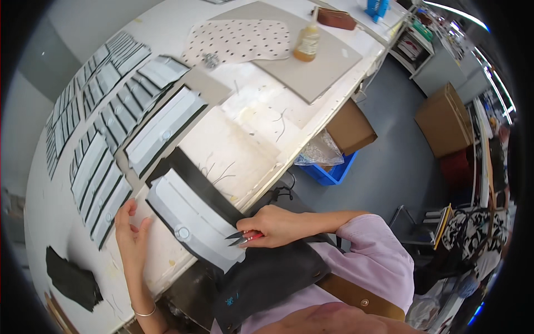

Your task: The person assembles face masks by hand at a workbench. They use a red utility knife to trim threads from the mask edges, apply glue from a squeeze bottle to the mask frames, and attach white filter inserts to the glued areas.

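Observation:
In my right hand (272, 225) is a pair of red-handled thread snips (245, 238), their dark blades pointing left over a light grey panel. This panel (192, 214) has a black backing and a round clear disc, and overhangs the table's front edge towards me. My left hand (133, 234) stands just left of the panel, its fingers bent and apart, with nothing in them. Beyond the panel lies a similar grey-and-black piece (167, 131) with its own round disc.
Rows of like panels (114, 119) cover the table's left side. A black cloth piece (72, 278) lies near left. Farther back are a dotted sheet (239, 40), a bottle of amber liquid (307, 44) and a grey board (317, 72). A blue crate (334, 173) stands on the floor.

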Demonstrator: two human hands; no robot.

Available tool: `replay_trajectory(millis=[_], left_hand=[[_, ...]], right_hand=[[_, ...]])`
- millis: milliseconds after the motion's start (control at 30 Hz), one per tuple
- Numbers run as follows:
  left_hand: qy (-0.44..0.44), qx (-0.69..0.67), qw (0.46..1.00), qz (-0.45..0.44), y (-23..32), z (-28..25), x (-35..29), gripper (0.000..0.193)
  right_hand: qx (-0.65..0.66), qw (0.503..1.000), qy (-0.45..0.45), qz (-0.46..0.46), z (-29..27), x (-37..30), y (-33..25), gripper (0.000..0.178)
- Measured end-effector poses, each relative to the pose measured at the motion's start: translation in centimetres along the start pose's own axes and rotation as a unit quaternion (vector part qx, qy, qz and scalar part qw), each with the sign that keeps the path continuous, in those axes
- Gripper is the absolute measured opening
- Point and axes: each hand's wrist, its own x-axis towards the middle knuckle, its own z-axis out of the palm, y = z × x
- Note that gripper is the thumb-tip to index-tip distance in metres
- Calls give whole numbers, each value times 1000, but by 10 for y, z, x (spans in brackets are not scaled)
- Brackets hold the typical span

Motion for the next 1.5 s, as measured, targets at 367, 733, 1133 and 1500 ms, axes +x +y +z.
replay_trajectory(millis=[367,733,1133,1500], left_hand=[[-86,-65,994,23,-24,21,39,25],[-123,-348,921,-122,21,-39,-12,65],[79,-181,980,-5,8,0,125,95],[95,-71,992,-43,-12,33,166,102]], right_hand=[[103,995,-8,5,-25,-4,-16,33],[108,959,245,94,-64,19,-13,45],[-4,947,319,-43,-228,262,46,37],[-18,969,243,28,-235,322,144,33]])
